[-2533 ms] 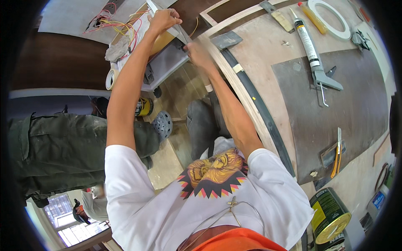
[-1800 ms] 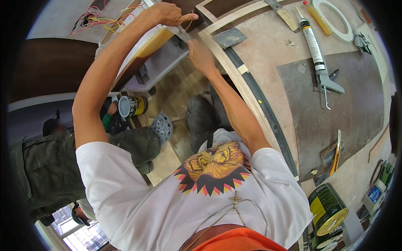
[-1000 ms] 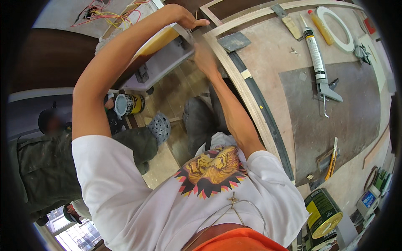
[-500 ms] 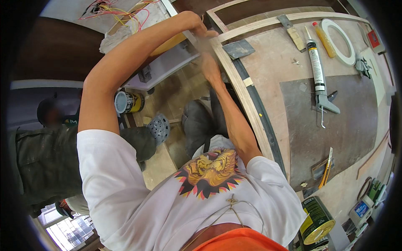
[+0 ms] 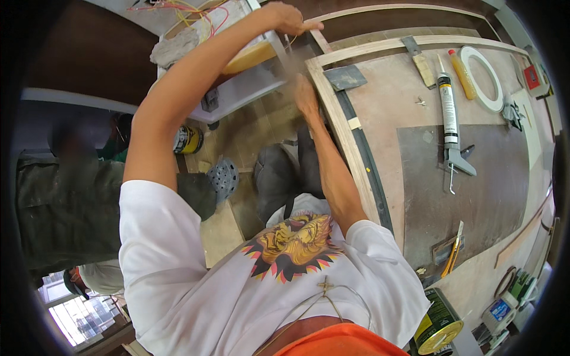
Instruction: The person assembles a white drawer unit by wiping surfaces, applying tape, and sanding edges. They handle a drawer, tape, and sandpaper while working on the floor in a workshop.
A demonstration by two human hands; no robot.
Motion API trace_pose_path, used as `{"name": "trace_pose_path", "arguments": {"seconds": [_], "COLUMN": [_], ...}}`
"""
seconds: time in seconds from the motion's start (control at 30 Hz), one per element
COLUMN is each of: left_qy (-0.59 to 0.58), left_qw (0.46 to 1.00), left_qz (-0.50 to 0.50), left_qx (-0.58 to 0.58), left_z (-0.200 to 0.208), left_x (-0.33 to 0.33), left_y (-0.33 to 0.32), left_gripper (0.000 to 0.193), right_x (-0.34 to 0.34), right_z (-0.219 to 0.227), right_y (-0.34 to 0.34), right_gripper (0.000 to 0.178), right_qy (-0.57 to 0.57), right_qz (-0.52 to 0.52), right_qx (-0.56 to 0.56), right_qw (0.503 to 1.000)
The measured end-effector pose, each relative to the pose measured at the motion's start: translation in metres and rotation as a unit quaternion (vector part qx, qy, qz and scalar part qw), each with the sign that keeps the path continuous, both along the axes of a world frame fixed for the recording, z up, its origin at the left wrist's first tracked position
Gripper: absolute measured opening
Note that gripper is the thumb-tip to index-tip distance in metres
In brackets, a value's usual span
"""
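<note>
My left hand (image 5: 291,19) is at the top, beyond the corner of a wooden frame (image 5: 339,127). Its fingers are mostly curled, with one digit stretched toward a thin wooden strip (image 5: 320,41). What it holds, if anything, is hidden. My right hand (image 5: 304,94) is closed beside the frame's left edge, nearer to me. Between the two hands is a pale smear, too blurred to make out. A flat dark scraper blade (image 5: 346,78) lies on the frame's corner, just right of my right hand.
On the worktop (image 5: 380,178) at right lie a caulking gun (image 5: 451,118), a tape roll (image 5: 497,98), a putty knife (image 5: 423,68) and a yellow cutter (image 5: 454,255). A can (image 5: 439,323) stands near me. Left are a white cabinet (image 5: 249,95), loose wires (image 5: 202,18) and a person in dark clothes (image 5: 65,207).
My left hand has moved up and away from the frame's corner, its arm straightening a little. My right hand stays beside the frame. The whole view has shifted slightly.
</note>
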State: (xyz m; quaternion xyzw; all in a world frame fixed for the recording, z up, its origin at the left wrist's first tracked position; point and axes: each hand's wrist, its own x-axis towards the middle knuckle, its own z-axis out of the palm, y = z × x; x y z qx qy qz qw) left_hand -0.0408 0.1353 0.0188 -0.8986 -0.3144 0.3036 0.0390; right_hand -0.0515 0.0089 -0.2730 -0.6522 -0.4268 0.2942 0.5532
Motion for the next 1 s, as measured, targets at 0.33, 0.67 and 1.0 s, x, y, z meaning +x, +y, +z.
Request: {"name": "trace_pose_path", "arguments": {"seconds": [0.33,0.67,1.0], "left_qy": [-0.413,-0.448,-0.423], "left_qw": [0.884,0.892,0.903], "left_qz": [-0.191,-0.06,-0.068], "left_qx": [0.106,0.021,0.041], "left_z": [-0.056,-0.033,-0.035], "left_x": [-0.061,-0.051,-0.067], "left_y": [0.035,0.005,0.011], "left_gripper": [0.058,0.056,0.055], "right_x": [-0.001,0.004,-0.011], "right_z": [0.009,0.014,0.035], "right_y": [-0.028,0.002,-0.029], "right_gripper": [0.051,0.053,0.061], "right_qy": [-0.056,-0.056,-0.014], "right_qz": [0.027,0.03,0.064], "right_qx": [0.021,-0.031,-0.078], "right_qw": [0.998,0.998,0.995]}}
